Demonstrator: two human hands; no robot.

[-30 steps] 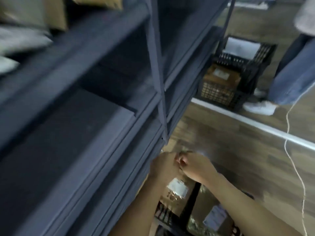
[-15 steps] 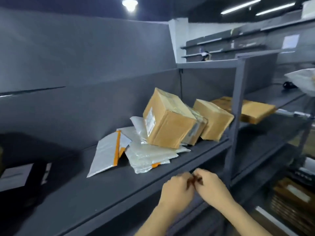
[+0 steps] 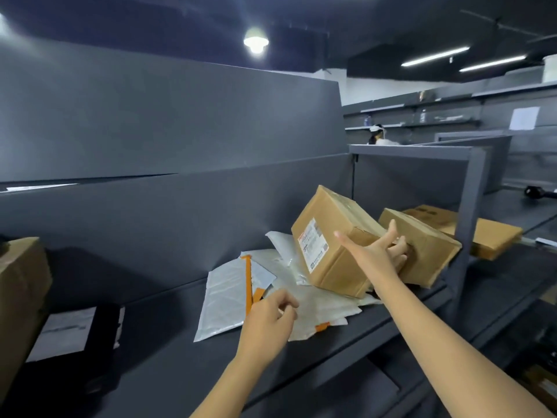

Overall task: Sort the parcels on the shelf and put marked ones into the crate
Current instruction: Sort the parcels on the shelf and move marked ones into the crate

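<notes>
right hand [image 3: 380, 257] spread on tilted box [image 3: 337, 239], left hand [image 3: 268, 322] (loosely curled) empty

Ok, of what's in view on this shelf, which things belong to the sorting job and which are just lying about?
Part of the job:
- labelled cardboard box, right hand reaching to it
- second cardboard box behind it
- white poly mailers, left hand above them
- flat cardboard parcel in the next bay
- black parcel at left

Lying about:
- black tool on the far shelf
- ceiling lamp
</notes>
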